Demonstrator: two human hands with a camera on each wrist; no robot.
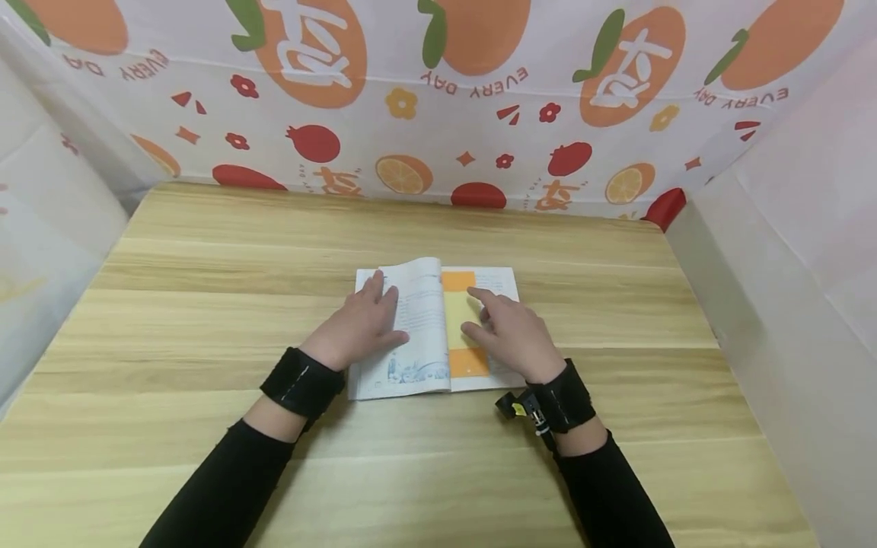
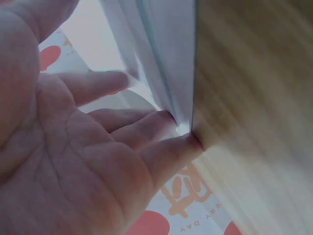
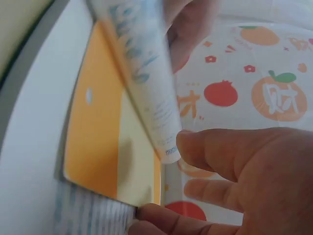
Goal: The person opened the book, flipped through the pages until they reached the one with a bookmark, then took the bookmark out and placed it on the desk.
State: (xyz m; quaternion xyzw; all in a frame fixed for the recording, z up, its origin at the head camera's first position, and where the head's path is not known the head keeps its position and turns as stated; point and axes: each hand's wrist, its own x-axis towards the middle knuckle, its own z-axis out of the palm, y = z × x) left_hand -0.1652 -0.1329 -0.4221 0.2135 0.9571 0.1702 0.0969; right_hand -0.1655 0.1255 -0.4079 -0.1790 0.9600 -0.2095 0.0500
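Observation:
An open book (image 1: 421,320) lies on the wooden table, its left pages bulging up near the spine. Flat against the right-hand page, along the fold, is an orange and yellow card (image 1: 460,320). My left hand (image 1: 359,323) rests on the left page with fingers spread. In the left wrist view its fingertips touch the page edges (image 2: 178,63). Over the right page hovers my right hand (image 1: 514,335), thumb and index finger extended above the card. In the right wrist view, lower fingertips of that hand meet the card's edge, and its fingers hold nothing.
Wooden tabletop (image 1: 205,266) surrounds the book on all sides. A fruit-printed curtain (image 1: 425,137) hangs along the back edge, with pale side walls (image 1: 760,304). Both wrists wear black bands; a small camera (image 1: 524,407) sticks out from the right one.

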